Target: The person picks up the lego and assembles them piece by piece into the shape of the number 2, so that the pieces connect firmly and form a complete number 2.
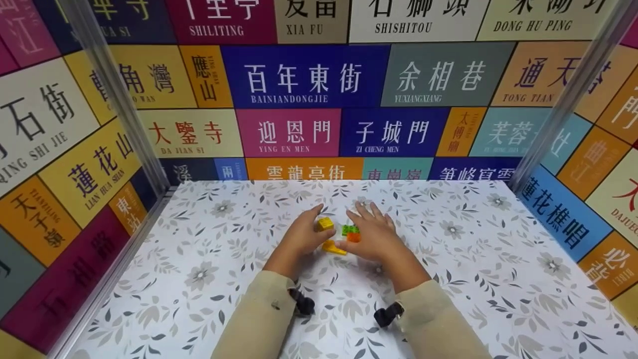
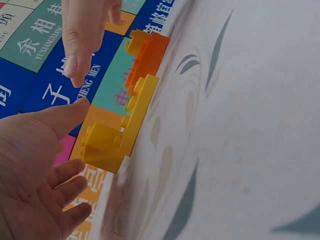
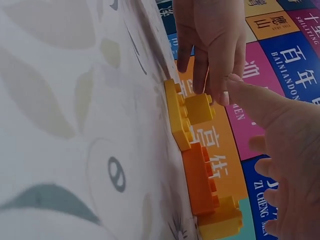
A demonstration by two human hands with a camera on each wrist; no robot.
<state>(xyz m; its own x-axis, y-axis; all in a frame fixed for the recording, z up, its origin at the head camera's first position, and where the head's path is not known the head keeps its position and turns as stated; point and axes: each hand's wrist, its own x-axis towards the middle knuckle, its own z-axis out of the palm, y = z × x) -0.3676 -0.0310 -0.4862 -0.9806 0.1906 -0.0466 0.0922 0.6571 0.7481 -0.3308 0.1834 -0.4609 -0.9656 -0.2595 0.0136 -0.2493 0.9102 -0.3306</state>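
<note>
The person's left grip [image 1: 305, 232] is released, its fingers loosely spread and holding nothing; a thick yellow block [image 1: 325, 224] stands just beside its thumb, though whether they touch I cannot tell. The right grip [image 1: 375, 233] is likewise released, fingers fanned, with an orange brick [image 1: 353, 237] inside the opening between thumb and forefinger and a green brick [image 1: 347, 230] just beyond that. Between both grips, nearer the wrists, a slim yellow brick [image 1: 335, 248] lies on the leaf-patterned tabletop [image 1: 199, 309]. Another yellow block [image 3: 221, 221] sits next to the orange brick, on the right grip's side. Beige sleeves [image 1: 259, 314] cover both forearms behind the grips.
</note>
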